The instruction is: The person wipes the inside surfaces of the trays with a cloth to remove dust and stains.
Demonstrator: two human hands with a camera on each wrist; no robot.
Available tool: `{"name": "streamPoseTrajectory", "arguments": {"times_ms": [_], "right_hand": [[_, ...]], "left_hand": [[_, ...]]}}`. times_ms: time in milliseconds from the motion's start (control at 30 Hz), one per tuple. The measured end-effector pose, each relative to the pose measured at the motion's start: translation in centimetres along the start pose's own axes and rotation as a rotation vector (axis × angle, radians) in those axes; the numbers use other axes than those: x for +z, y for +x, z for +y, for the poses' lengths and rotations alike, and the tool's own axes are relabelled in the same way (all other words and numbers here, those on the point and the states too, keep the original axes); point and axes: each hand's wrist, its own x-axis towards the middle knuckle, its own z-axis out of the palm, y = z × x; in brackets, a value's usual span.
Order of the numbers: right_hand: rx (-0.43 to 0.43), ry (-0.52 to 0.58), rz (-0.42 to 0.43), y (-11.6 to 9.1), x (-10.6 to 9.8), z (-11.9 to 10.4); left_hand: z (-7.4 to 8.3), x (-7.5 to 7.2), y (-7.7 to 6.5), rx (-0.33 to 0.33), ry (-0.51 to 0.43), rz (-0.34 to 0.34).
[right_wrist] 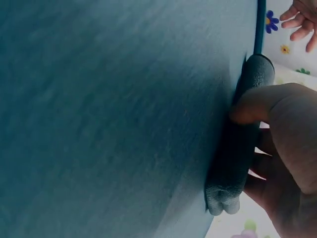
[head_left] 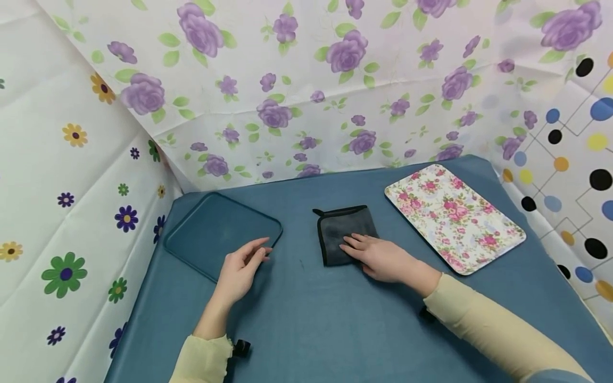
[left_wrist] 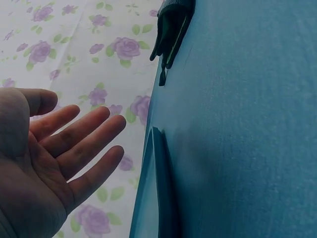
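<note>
A dark grey cloth (head_left: 335,231) with black edging and a small loop at its upper left corner lies folded into a square at the middle of the table. My right hand (head_left: 383,258) rests on its lower right part, fingers stretched over the top. In the right wrist view the thumb (right_wrist: 252,106) lies against the thick rolled fold of the cloth (right_wrist: 237,148). My left hand (head_left: 241,271) hovers by the right edge of a blue tray (head_left: 220,229), holding nothing. Its fingers (left_wrist: 89,144) are spread and relaxed in the left wrist view.
At the right lies a rectangular white board (head_left: 455,218) printed with pink flowers. Blue cloth covers the table (head_left: 306,330). Flower-patterned sheets (head_left: 287,80) hang behind it and at the left, and a dotted sheet (head_left: 574,175) hangs at the right.
</note>
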Motion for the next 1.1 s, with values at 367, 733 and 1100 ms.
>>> {"name": "streamPoseTrajectory", "arguments": {"times_ms": [367,733,1100], "right_hand": [[0.116,-0.048,0.012,1.2,1.0,0.1],[0.127,-0.245,0.155,2.4,1.7,-0.4],[0.225,-0.148,0.12,2.6,0.9,0.5]], "left_hand": [[-0.1,0.0,0.0,0.005,-0.01,0.013],[-0.2,0.1,-0.2,0.012,-0.021,0.031],[-0.3,0.1,-0.3,0.016,-0.038,0.052]]}}
